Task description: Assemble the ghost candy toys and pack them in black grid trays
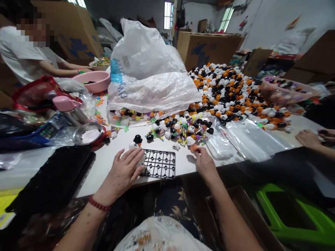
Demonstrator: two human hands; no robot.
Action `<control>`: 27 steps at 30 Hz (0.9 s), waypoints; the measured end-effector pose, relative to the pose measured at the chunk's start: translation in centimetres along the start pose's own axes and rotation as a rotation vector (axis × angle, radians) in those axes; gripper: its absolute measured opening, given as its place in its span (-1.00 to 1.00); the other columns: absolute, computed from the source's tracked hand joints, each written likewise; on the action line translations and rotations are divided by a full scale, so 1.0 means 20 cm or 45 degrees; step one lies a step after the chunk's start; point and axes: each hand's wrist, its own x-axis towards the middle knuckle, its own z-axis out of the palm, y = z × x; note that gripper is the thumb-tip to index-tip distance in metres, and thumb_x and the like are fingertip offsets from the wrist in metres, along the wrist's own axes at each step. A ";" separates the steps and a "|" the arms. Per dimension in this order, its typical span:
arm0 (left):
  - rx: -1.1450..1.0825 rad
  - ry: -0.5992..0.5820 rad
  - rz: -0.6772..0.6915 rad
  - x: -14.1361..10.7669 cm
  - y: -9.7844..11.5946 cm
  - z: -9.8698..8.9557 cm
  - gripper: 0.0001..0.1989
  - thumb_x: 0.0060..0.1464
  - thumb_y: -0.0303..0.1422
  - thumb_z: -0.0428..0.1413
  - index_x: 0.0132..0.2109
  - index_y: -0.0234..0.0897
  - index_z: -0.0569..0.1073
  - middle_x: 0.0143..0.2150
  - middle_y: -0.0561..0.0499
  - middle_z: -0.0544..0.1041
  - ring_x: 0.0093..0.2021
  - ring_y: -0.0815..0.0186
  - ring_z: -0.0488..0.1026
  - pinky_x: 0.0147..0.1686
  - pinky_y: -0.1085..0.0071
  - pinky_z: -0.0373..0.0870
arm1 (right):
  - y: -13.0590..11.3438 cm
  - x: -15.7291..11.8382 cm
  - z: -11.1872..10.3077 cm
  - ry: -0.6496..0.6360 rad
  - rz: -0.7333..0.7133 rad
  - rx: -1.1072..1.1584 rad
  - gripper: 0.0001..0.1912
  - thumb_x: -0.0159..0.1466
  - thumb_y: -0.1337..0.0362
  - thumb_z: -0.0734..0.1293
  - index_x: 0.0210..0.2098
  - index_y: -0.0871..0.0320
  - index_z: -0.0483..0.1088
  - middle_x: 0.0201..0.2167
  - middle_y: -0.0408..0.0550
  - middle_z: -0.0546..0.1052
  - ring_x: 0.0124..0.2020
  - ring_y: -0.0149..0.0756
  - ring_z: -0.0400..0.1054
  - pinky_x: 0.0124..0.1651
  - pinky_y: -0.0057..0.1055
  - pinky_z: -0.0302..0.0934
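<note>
Head view: your left hand [127, 166] lies outstretched over the left end of the black plastic grid [160, 164] on the desk [184, 163], likely steadying it; your right hand [206, 163] pinches 1 small orange toy piece [193, 148].

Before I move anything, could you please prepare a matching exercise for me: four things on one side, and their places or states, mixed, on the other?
Things
1. flat black plastic grid
2. the person's bare right hand
3. pink round plastic basin
4. bright green plastic stool

Places or states
A. touches a small rounded orange piece
B. at the lower right, lower than the white table
C. next to the left hand
D. left of the large white plastic bag

Pairs: 1-C, 2-A, 3-D, 4-B
</note>
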 end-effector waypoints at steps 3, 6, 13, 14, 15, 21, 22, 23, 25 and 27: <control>0.002 -0.029 -0.014 0.00 0.01 -0.01 -0.52 0.27 -0.28 0.00 0.30 -0.21 0.22 0.29 -0.13 0.33 0.27 0.10 0.27 0.27 0.04 -0.01 | -0.09 0.00 0.09 -0.156 -0.039 0.409 -0.76 0.33 0.21 0.16 -0.08 0.14 0.33 -0.21 0.00 0.53 -0.20 -0.20 0.41 -0.11 -0.31 0.23; -0.003 -0.064 -0.045 0.00 0.01 -0.02 -0.53 0.28 -0.29 -0.02 0.30 -0.21 0.22 0.29 -0.13 0.33 0.28 0.12 0.25 0.28 0.04 -0.02 | -0.17 -0.01 0.20 -0.329 -0.015 0.679 -0.72 0.24 0.10 0.30 -0.15 0.15 0.38 -0.31 -0.08 0.52 -0.32 -0.27 0.37 -0.22 -0.36 0.24; -0.043 -0.105 -0.087 0.00 0.04 -0.05 -0.53 0.29 -0.28 -0.04 0.31 -0.20 0.21 0.29 -0.13 0.32 0.29 0.14 0.23 0.30 0.04 -0.02 | -0.29 -0.04 0.38 -0.544 -0.035 0.927 -0.70 0.17 0.12 0.36 -0.20 0.19 0.44 -0.34 -0.11 0.51 -0.31 -0.30 0.36 -0.17 -0.37 0.25; -0.045 -0.115 -0.092 0.00 0.04 -0.05 -0.54 0.30 -0.28 -0.04 0.30 -0.21 0.22 0.30 -0.13 0.31 0.30 0.15 0.23 0.30 0.04 -0.02 | -0.30 -0.04 0.39 -0.567 -0.053 0.909 -0.71 0.19 0.13 0.35 -0.18 0.18 0.46 -0.32 -0.11 0.52 -0.28 -0.28 0.36 -0.15 -0.36 0.25; -0.046 -0.123 -0.096 0.00 0.04 -0.06 -0.54 0.30 -0.28 -0.05 0.30 -0.22 0.22 0.30 -0.13 0.31 0.30 0.15 0.22 0.30 0.04 -0.03 | -0.31 -0.04 0.39 -0.586 -0.072 0.892 -0.71 0.20 0.14 0.34 -0.17 0.18 0.47 -0.31 -0.10 0.53 -0.26 -0.27 0.37 -0.13 -0.35 0.25; -0.087 -0.100 -0.100 0.00 0.04 -0.05 -0.52 0.29 -0.30 -0.03 0.31 -0.20 0.21 0.29 -0.14 0.33 0.29 0.14 0.24 0.31 0.02 -0.03 | -0.35 -0.05 0.40 -0.661 -0.100 0.918 -0.71 0.19 0.14 0.34 -0.16 0.17 0.49 -0.28 -0.10 0.54 -0.24 -0.27 0.39 -0.11 -0.34 0.27; -0.096 -0.090 -0.104 0.00 0.03 -0.05 -0.52 0.29 -0.30 -0.03 0.31 -0.20 0.21 0.28 -0.14 0.33 0.29 0.14 0.25 0.31 0.01 -0.03 | -0.36 -0.05 0.41 -0.663 -0.092 0.936 -0.70 0.18 0.12 0.35 -0.17 0.17 0.48 -0.29 -0.11 0.54 -0.26 -0.29 0.38 -0.12 -0.35 0.27; -0.104 -0.080 -0.108 0.00 0.03 -0.06 -0.52 0.29 -0.30 -0.03 0.32 -0.20 0.20 0.28 -0.14 0.34 0.28 0.14 0.25 0.31 0.01 -0.03 | -0.37 -0.05 0.42 -0.663 -0.082 0.952 -0.70 0.17 0.11 0.36 -0.19 0.17 0.47 -0.31 -0.11 0.53 -0.28 -0.30 0.37 -0.14 -0.37 0.27; -0.118 -0.062 -0.119 0.00 0.02 -0.06 -0.52 0.29 -0.31 -0.04 0.32 -0.20 0.20 0.27 -0.14 0.34 0.28 0.15 0.25 0.31 0.01 -0.03 | -0.39 -0.04 0.45 -0.668 -0.062 0.968 -0.69 0.16 0.07 0.36 -0.22 0.17 0.45 -0.35 -0.13 0.51 -0.34 -0.33 0.35 -0.21 -0.40 0.27; -0.136 -0.050 -0.131 0.00 0.02 -0.06 -0.52 0.29 -0.32 -0.05 0.32 -0.19 0.19 0.27 -0.14 0.34 0.28 0.16 0.25 0.31 0.02 -0.02 | -0.42 -0.03 0.49 -0.690 -0.039 0.983 -0.68 0.17 0.05 0.35 -0.23 0.17 0.43 -0.40 -0.15 0.49 -0.39 -0.35 0.33 -0.27 -0.42 0.26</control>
